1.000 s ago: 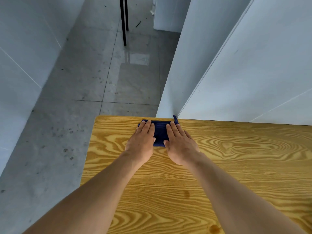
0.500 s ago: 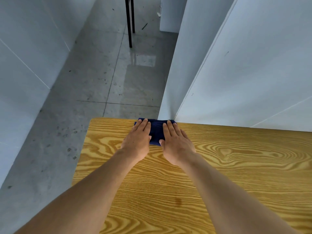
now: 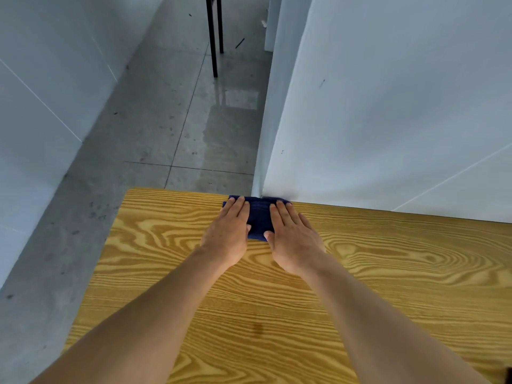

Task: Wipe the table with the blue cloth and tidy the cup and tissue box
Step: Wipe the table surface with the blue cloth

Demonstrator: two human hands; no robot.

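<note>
A folded dark blue cloth (image 3: 259,218) lies at the far edge of the wooden table (image 3: 401,275), right where the white wall corner meets it. My left hand (image 3: 228,232) presses flat on the cloth's left half, and my right hand (image 3: 292,241) presses flat on its right half. The fingers of both hands are stretched forward, and only a strip of cloth shows between them. No cup or tissue box is in view.
A white wall (image 3: 388,120) runs along the table's far side to the right. The table's left edge drops to a grey tiled floor (image 3: 155,128). Black furniture legs (image 3: 214,37) stand farther back on the floor.
Both hands have pushed the cloth away from me to the table's far edge. A corner of the cloth that stuck up now lies flat.
</note>
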